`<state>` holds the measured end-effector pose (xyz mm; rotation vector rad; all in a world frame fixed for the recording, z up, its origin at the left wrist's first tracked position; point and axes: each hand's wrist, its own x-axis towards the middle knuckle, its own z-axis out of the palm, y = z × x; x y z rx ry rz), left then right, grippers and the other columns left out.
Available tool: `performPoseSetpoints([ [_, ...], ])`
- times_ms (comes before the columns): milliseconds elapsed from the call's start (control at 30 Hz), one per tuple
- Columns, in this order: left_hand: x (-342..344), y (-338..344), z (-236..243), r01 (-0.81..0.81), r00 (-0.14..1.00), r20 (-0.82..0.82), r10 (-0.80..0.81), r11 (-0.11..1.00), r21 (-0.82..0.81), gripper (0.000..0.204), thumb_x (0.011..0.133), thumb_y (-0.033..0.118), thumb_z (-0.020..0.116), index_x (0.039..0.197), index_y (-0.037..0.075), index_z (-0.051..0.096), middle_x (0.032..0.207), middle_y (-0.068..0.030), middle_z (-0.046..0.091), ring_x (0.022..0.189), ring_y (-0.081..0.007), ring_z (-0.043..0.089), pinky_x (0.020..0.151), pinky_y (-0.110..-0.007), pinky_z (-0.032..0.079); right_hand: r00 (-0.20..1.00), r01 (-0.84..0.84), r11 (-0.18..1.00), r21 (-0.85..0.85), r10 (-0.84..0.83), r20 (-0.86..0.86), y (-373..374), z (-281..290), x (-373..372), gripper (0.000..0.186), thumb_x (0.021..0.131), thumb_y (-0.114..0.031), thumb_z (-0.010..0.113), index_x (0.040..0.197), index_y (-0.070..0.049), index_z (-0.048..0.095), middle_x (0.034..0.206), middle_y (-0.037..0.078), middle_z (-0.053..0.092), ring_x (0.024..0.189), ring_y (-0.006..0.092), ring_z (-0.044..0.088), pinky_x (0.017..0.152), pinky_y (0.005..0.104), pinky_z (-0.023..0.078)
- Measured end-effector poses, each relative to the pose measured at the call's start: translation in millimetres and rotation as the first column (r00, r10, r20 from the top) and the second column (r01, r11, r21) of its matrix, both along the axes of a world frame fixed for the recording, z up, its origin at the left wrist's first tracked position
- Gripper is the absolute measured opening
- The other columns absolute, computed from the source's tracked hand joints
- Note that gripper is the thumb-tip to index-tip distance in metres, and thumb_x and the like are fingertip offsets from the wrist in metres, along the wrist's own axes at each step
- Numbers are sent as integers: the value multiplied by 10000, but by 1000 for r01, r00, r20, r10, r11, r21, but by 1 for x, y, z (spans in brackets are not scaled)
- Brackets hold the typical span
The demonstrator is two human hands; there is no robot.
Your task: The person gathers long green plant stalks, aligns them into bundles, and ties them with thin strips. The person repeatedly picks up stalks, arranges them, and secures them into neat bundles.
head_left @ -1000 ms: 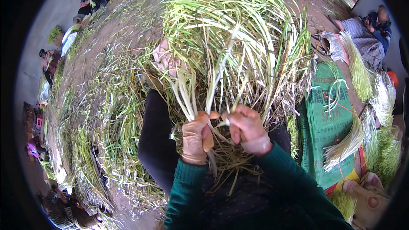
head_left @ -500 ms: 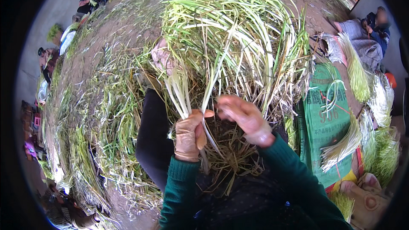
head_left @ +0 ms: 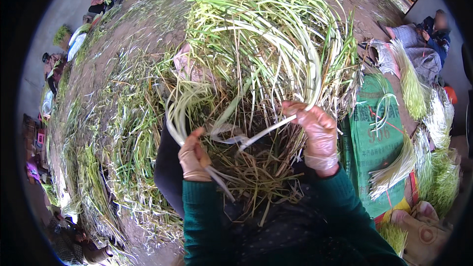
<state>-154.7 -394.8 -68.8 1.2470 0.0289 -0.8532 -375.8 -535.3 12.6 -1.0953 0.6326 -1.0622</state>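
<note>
Left hand (head_left: pixel 193 160), in a thin tan glove: fingers curled shut around a small sheaf of long pale-green and white leek-like stalks (head_left: pixel 197 113), gripped low near the whitish bases, which poke out below the fist toward the dark lap. Above the fingers the stalks arch up and over, limp, into the leafy mass.

Right hand (head_left: pixel 318 130), gloved in clear thin plastic: fingers pinched together on a single flat pale strand (head_left: pixel 266 132) that runs from the fingertips leftward and down toward the left fist. Whether it is a leaf or a tying strip, hard to say from here.

Between the two hands, a tangle of dry brown roots and straw-like trimmings (head_left: pixel 256 177).

Handling, as judged: stalks look light, soft and floppy at the green end, firmer at the white end; they would bruise or crease if squeezed, so the firm bases just below the left fingers are the place to hold.

Beyond the fingertips, the big heap of green and yellow leaves (head_left: pixel 276 39). Right of the right hand, a green woven sack (head_left: pixel 374 143) with tidy bundles lying on it. Other people sit farther off on the dirt floor (head_left: pixel 98 69).
</note>
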Motion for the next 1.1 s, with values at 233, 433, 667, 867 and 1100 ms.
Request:
performPoseSetpoints([
  [233, -57, -20, 72, 302, 938, 189, -290, 953, -37, 299, 827, 156, 565, 1069, -14, 605, 500, 55, 445, 368, -46, 344, 338, -190, 266, 944, -295, 950, 99, 275, 182, -11, -5, 36, 175, 836, -145, 625, 947, -12, 645, 955, 136, 668, 689, 165, 655, 574, 218, 511],
  [433, -46, -16, 57, 427, 904, 29, -426, 902, -59, 253, 842, 218, 595, 879, -22, 667, 529, -6, 548, 392, -47, 398, 359, -189, 271, 934, -349, 924, 159, 328, 143, 5, -51, 76, 213, 882, -194, 552, 1007, -29, 603, 1009, 148, 642, 754, 200, 647, 694, 298, 539],
  [667, -14, -2, 36, 298, 951, 96, -295, 954, -21, 287, 821, 226, 598, 955, -26, 622, 712, -90, 641, 433, -101, 479, 410, -198, 387, 512, -757, 593, 275, 799, -314, 52, -59, 14, 203, 905, -241, 519, 924, -55, 598, 623, -5, 547, 537, 79, 490, 505, 239, 386],
  [867, 5, -3, 18, 206, 968, -68, -244, 916, -344, 273, 868, 226, 572, 918, -41, 601, 992, -152, 620, 1017, -355, 584, 884, -477, 483, 520, -688, 622, 373, 782, -345, 46, 1, -48, 185, 893, -193, 542, 830, -41, 627, 572, -5, 523, 465, 50, 434, 431, 226, 342],
  [1100, 40, 9, 7, 14, 981, -165, -98, 894, -448, 266, 908, 206, 493, 876, -45, 575, 1018, -202, 594, 1121, -402, 506, 960, -572, 399, 287, -891, 279, -359, 957, 31, -14, -9, -110, 281, 899, -196, 495, 1135, -52, 547, 795, 105, 595, 693, 203, 602, 578, 329, 523],
])
